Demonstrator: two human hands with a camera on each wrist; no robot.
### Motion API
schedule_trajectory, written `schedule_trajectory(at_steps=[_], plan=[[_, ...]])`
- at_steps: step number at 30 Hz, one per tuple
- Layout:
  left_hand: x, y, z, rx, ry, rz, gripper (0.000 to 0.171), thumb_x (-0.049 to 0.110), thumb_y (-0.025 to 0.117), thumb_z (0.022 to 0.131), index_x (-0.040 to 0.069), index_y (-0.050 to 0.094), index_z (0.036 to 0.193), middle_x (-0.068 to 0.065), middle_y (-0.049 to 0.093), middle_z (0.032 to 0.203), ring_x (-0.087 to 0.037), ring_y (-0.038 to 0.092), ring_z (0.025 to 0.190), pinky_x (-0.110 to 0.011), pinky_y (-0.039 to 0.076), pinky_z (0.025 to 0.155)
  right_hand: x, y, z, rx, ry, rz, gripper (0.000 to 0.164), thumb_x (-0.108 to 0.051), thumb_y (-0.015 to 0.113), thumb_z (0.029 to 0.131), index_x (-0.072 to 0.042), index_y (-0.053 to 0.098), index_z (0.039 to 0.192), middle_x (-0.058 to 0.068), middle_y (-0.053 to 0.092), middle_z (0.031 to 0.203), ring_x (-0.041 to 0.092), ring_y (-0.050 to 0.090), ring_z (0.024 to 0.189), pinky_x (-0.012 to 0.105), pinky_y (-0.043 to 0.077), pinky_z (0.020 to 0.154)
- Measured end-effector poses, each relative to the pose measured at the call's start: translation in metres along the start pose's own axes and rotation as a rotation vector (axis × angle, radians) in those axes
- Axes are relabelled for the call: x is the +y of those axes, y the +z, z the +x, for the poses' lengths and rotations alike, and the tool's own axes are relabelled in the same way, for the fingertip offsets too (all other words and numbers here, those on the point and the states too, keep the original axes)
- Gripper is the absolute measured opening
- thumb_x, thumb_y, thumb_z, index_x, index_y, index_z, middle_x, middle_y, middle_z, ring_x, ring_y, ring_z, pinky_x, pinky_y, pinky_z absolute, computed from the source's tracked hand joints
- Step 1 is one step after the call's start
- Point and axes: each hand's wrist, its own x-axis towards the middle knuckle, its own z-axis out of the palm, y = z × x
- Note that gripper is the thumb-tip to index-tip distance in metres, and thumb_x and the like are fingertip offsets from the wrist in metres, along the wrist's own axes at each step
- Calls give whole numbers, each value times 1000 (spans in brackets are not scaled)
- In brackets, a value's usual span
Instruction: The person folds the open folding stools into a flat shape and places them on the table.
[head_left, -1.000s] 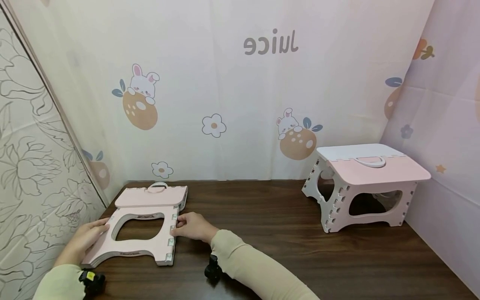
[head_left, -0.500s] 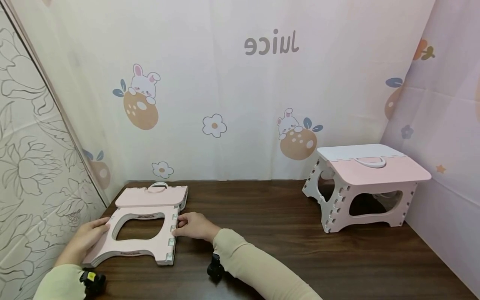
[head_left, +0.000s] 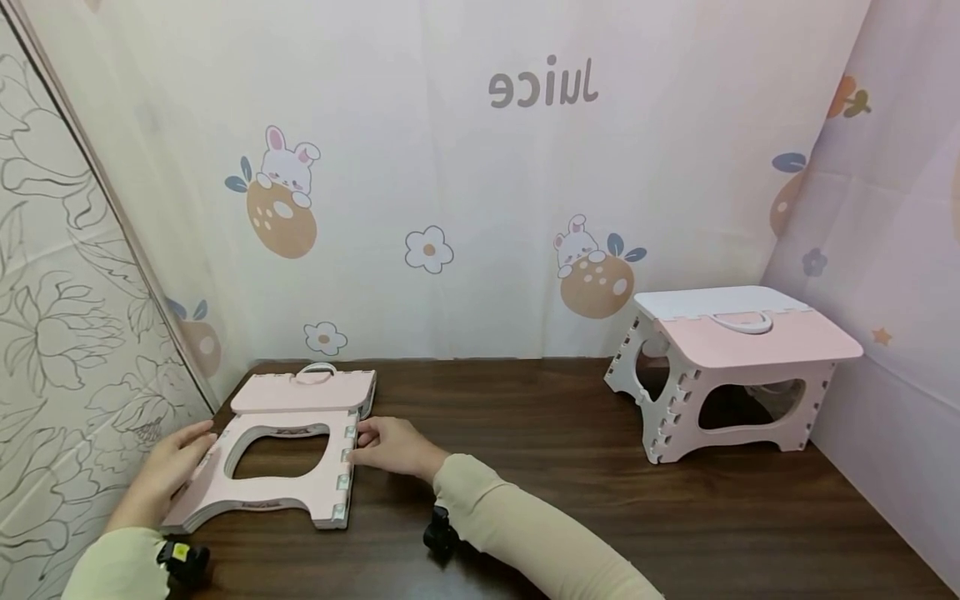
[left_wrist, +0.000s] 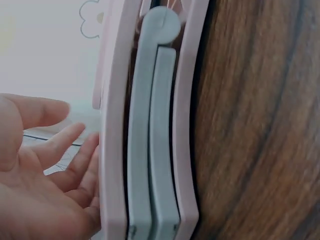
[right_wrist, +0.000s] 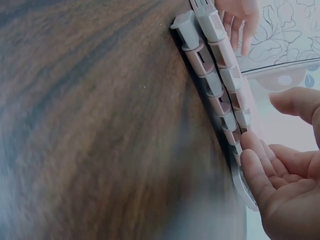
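A pink folding stool (head_left: 324, 492) lies folded flat on the dark wooden table, its white carry handle (head_left: 315, 373) at the far end. At its left side is my left hand (head_left: 165, 475), fingers along the edge and thumb lifted off, as the left wrist view shows. My right hand (head_left: 397, 446) is at the hinged right edge (right_wrist: 212, 82). Its fingertips (right_wrist: 247, 140) meet the hinge knuckles while the thumb stands apart from the stool. Grey-white folded leg panels (left_wrist: 142, 150) show between the pink outer panels in the left wrist view.
A second stool, pink and white (head_left: 757, 342), stands unfolded at the right of the table (head_left: 510, 483), close to the side curtain. A printed curtain (head_left: 480, 167) hangs behind the table. A flower-patterned panel (head_left: 67, 333) borders it on the left.
My left thumb has lifted from the stool's edge, and the left fingers have spread. The right hand has eased slightly to the right, its thumb off the top face. The folded stool has hardly moved.
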Motion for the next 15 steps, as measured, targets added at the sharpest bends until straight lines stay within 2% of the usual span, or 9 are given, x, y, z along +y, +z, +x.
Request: schedule_trajectory(at_steps=[3,8,10,12,13,15], plan=[[5,1,-2,54,54,54,65,35,31,109,-10,19,154,-38,21,153,-50,26,138,-53,38,101,0,-5,-1,-8,-7,-10,51,-21,76,89,-1,61,133,2,67,102,2,60,84,20,49,75],[13,3,-3,107,132,130,64,37,34,109,-11,28,151,-38,27,151,-53,29,136,-60,32,105,2,-13,-2,-12,-8,-8,51,-23,74,92,0,59,135,2,67,104,4,60,87,21,50,75],[15,6,-3,118,152,130,62,36,36,109,-10,31,150,-38,31,149,-50,37,132,-50,40,102,4,-15,-3,-12,-10,-6,51,-23,74,92,0,59,136,1,67,105,5,60,88,22,50,75],[17,9,-4,130,167,120,60,34,39,108,-10,33,149,-37,36,148,-31,54,118,-31,45,92,5,-17,-5,-13,-13,-5,51,-24,73,93,0,59,136,1,66,105,5,60,89,22,50,76],[17,10,-4,133,174,106,59,32,40,108,-10,34,149,-37,37,146,-18,57,109,-22,45,85,6,-18,-6,-14,-14,-6,51,-24,73,93,-1,59,136,1,66,105,5,60,89,22,50,76],[18,13,-4,132,187,78,58,30,41,108,-11,35,148,-37,40,144,4,52,95,-11,42,75,7,-20,-8,-12,-13,-6,51,-25,73,93,-1,60,135,0,66,105,5,60,89,23,50,76]])
